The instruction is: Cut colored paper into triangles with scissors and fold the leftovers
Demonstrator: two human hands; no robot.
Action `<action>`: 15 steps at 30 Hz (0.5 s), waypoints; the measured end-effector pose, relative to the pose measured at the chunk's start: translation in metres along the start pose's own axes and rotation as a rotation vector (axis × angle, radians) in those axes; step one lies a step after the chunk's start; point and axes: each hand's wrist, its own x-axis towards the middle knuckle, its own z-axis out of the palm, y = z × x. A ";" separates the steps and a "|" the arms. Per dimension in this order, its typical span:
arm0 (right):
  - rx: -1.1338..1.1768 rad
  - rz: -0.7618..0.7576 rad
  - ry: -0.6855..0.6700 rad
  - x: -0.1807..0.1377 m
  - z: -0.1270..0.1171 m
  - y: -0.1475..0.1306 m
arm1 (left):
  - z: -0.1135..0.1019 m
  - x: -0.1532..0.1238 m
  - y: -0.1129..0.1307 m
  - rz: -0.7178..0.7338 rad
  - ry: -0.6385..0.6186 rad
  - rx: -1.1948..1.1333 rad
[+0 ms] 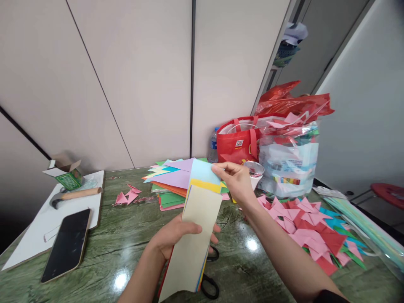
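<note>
A stack of coloured paper strips, cream on top with yellow and blue showing at the far end, is held up over the green marbled table. My left hand grips the stack from the left side, thumb on top. My right hand pinches the stack's far end, where a light blue sheet sticks up. Black scissors lie on the table under the stack, mostly hidden.
Loose coloured sheets lie behind the hands. Folded pink and red paper triangles pile up at right. A phone, hammer and small box rest on a white board at left. A red bag, plastic bags and a bottle stand behind.
</note>
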 end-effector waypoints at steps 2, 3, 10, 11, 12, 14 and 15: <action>-0.043 -0.055 0.115 0.012 -0.005 -0.006 | -0.002 0.001 -0.001 0.021 -0.015 -0.022; -0.057 -0.088 0.192 0.020 -0.010 -0.010 | -0.004 0.001 -0.002 0.018 -0.018 -0.023; 0.021 -0.441 0.784 0.065 -0.067 -0.039 | -0.032 0.010 -0.004 -0.088 0.003 -0.114; 0.068 -0.354 0.686 0.064 -0.069 -0.038 | -0.035 0.011 -0.003 -0.102 -0.007 -0.141; 0.107 -0.235 0.569 0.061 -0.067 -0.036 | -0.037 0.012 -0.003 -0.109 -0.018 -0.170; 0.121 0.005 0.273 0.049 -0.054 -0.028 | -0.038 0.014 -0.002 -0.116 -0.026 -0.227; 0.110 0.069 0.171 0.041 -0.044 -0.023 | -0.038 0.015 -0.003 -0.111 -0.013 -0.256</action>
